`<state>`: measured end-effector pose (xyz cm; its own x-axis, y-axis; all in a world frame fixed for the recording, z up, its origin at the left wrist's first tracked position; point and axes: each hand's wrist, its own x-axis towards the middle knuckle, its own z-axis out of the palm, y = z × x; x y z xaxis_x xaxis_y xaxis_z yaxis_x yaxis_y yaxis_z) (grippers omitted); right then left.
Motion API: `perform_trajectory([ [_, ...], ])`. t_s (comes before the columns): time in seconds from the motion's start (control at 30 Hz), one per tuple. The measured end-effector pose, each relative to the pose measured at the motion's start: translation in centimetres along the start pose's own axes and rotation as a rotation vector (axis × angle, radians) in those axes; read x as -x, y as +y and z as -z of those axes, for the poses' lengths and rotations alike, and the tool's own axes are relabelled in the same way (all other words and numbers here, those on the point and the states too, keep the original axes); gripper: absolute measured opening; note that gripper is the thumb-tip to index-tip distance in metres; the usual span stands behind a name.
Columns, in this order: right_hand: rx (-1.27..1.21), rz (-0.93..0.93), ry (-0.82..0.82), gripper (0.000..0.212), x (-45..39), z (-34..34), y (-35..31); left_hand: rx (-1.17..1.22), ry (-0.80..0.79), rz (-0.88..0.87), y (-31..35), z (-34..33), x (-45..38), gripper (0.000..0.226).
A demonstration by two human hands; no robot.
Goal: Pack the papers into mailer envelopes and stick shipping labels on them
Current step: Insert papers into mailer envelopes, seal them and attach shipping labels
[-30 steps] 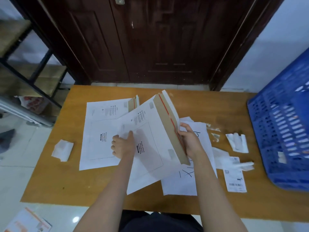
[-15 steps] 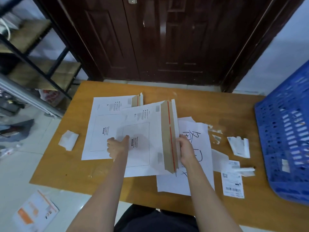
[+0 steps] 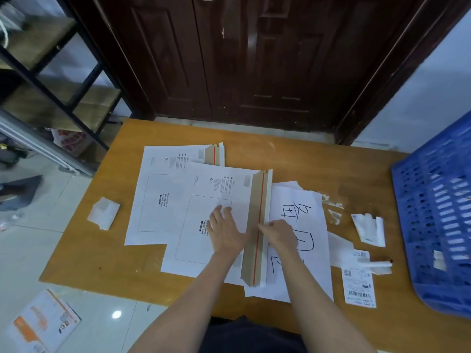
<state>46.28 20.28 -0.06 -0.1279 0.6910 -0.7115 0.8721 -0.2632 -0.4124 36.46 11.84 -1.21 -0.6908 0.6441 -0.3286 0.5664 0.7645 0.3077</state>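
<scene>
— Hands first: what are mine doing?
— Your left hand (image 3: 225,231) is lying flat, fingers straight, pressing on the white face of the front mailer envelope (image 3: 204,217). Your right hand (image 3: 279,233) is pinching the edge of that envelope's brown flap (image 3: 257,233), right by the red strip.
— And where is the envelope sitting?
— It's lying on the wooden table (image 3: 305,159), overlapping a second mailer envelope (image 3: 163,189) behind and to its left. A sheet of paper (image 3: 303,220) with large handwriting is lying just right of the flap, partly under your right hand.
— Anything further out?
— A shipping label (image 3: 359,284) is resting near the blue crate (image 3: 433,212), and a crumpled backing scrap (image 3: 103,212) is sitting at the table's left edge.
</scene>
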Motion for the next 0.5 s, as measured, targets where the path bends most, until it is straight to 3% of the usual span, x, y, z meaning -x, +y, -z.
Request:
perform_trajectory([
  [0.27,-0.182,-0.058,-0.099,0.017,-0.9,0.9,0.1,-0.137,-0.078,-0.021,-0.7,-0.3,-0.7,0.088],
  [0.4,0.020,-0.102,-0.008,0.015,-0.6,0.6,0.5,-0.180,-0.067,-0.024,-0.9,-0.4,-0.6,0.087],
  [0.5,0.237,-0.061,0.108,0.026,0.0,0.3,0.3,-0.150,-0.025,-0.050,-1.0,-0.7,-0.4,0.079],
])
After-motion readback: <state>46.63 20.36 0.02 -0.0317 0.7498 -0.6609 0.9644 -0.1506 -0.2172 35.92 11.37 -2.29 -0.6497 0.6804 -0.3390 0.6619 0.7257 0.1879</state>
